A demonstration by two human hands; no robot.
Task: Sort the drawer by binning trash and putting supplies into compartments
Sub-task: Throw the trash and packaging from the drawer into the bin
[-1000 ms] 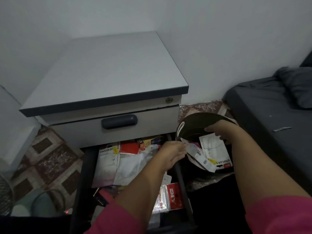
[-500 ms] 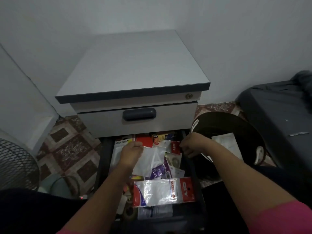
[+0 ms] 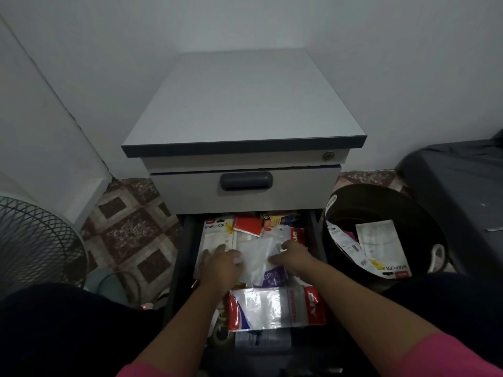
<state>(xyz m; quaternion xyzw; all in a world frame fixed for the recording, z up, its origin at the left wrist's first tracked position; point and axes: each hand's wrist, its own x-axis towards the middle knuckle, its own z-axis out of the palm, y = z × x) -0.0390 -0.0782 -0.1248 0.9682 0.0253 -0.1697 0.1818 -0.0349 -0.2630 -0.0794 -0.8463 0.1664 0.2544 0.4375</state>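
Note:
The lower drawer (image 3: 187, 240) of a grey cabinet is pulled out and full of packets. At its back left lies a white stapler set pack (image 3: 217, 232), with a red card (image 3: 247, 225) and a yellow box (image 3: 275, 218) beside it. A clear plastic bag (image 3: 258, 254) sits in the middle, and a red-and-clear stationery pack (image 3: 275, 308) lies nearer me. My left hand (image 3: 220, 266) rests with spread fingers on the stapler pack and the bag's left edge. My right hand (image 3: 295, 258) pinches the bag's right side between thumb and fingers.
A black round bin (image 3: 381, 189) stands right of the drawer and holds a discarded stapler set wrapper (image 3: 381, 246) and tags. The upper drawer (image 3: 245, 183) is closed. A fan grille (image 3: 35, 240) stands at left, a dark bed (image 3: 457, 200) at right.
Both hands left the bin, where a wrapper was dropped, and came back into the drawer. They now sit closer together on the clear plastic bag.

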